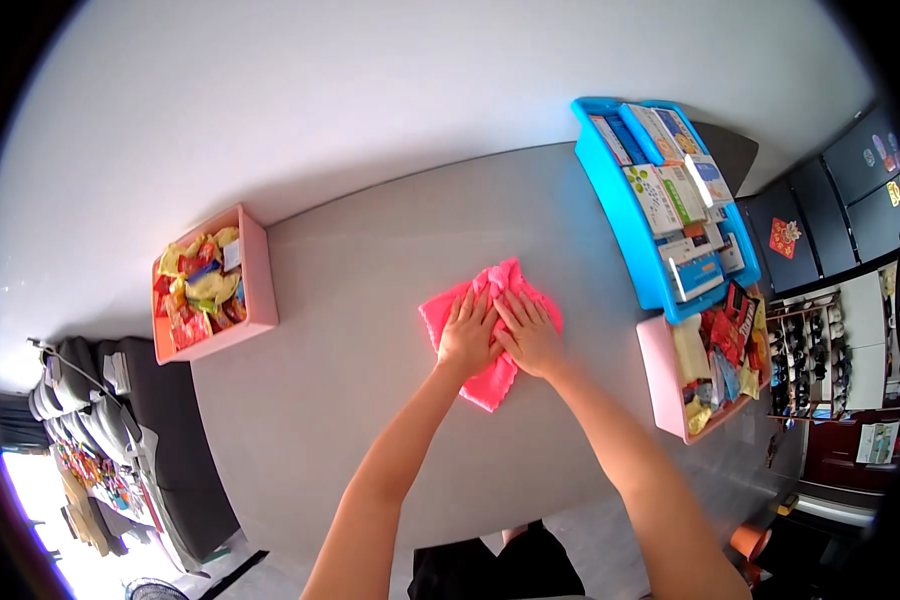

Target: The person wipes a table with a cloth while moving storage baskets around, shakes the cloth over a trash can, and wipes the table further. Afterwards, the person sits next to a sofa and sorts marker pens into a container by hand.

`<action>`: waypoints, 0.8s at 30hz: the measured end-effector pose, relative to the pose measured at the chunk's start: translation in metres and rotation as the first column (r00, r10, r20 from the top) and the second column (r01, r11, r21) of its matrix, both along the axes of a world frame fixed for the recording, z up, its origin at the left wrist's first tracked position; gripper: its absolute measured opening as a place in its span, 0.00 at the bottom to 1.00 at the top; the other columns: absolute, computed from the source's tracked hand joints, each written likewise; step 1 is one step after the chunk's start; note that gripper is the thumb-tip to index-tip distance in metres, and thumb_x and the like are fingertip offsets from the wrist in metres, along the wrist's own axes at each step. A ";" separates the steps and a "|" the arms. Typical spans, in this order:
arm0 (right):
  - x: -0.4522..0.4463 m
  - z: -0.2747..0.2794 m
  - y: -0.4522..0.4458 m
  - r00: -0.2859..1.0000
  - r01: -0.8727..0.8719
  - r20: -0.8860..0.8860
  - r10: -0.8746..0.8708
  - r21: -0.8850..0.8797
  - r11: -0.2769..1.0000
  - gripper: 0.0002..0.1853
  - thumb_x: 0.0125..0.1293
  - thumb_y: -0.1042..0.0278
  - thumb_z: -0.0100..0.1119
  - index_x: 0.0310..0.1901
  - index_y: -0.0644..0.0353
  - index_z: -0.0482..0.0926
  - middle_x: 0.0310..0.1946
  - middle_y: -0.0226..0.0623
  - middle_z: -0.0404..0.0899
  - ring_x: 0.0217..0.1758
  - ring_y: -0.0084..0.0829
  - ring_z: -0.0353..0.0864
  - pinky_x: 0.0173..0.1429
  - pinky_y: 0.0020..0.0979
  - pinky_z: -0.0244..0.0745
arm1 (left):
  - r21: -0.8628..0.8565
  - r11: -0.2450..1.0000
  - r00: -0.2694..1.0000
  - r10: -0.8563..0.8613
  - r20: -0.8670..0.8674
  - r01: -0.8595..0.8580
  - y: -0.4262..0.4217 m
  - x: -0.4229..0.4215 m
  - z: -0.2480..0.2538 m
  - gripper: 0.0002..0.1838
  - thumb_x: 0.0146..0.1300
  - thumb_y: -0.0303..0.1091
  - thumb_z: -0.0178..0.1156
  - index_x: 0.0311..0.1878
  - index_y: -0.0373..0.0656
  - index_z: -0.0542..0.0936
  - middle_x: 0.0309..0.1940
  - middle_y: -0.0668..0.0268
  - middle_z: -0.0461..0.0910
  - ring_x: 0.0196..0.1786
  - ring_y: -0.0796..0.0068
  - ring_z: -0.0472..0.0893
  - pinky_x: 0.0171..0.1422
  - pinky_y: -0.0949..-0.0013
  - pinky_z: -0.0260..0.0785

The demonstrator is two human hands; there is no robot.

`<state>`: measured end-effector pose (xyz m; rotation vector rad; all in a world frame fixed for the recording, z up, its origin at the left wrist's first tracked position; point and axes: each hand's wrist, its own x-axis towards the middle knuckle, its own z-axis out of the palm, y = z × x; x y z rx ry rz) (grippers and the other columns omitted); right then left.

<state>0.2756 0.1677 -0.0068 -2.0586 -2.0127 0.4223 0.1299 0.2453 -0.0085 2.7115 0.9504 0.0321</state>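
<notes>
Pink cloth (490, 384) under hands (467, 335) (530, 338), box labels (653, 198) illegible

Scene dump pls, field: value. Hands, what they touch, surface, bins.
left hand: open, flat on the cloth
right hand: open, flat on the cloth, beside the left hand
cloth: pink, rumpled, partly covered by both hands
table: grey, under the cloth
left bin: pink, at the table's far left, full of wrapped packets
blue bin: far right, packed with boxes
right bin: pink, on the near side of the blue bin, holds packets
</notes>
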 end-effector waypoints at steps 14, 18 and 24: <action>-0.041 0.009 -0.088 0.993 0.077 -0.091 -0.071 0.060 0.995 0.29 0.66 0.57 0.46 0.67 0.57 0.61 0.66 0.48 0.61 0.70 0.47 0.58 0.70 0.48 0.53 | -0.079 0.996 0.999 -0.039 0.026 0.041 -0.095 -0.036 0.002 0.34 0.63 0.50 0.47 0.69 0.42 0.60 0.71 0.57 0.54 0.74 0.54 0.49 0.76 0.53 0.40; -0.017 0.001 0.001 0.977 0.191 -0.117 -0.176 0.133 0.973 0.28 0.63 0.64 0.45 0.66 0.59 0.62 0.66 0.46 0.61 0.71 0.47 0.57 0.71 0.49 0.51 | -0.048 0.999 0.999 -0.002 0.047 0.004 -0.012 0.008 0.002 0.34 0.59 0.44 0.50 0.69 0.41 0.60 0.71 0.56 0.55 0.74 0.53 0.50 0.76 0.53 0.41; 0.030 -0.014 0.122 0.973 0.229 -0.094 -0.212 0.249 0.941 0.28 0.58 0.65 0.47 0.63 0.57 0.66 0.65 0.40 0.66 0.69 0.44 0.60 0.70 0.49 0.54 | -0.014 0.996 0.987 0.085 0.136 -0.083 0.097 0.062 -0.001 0.32 0.61 0.41 0.49 0.68 0.41 0.61 0.71 0.58 0.56 0.73 0.55 0.52 0.76 0.54 0.42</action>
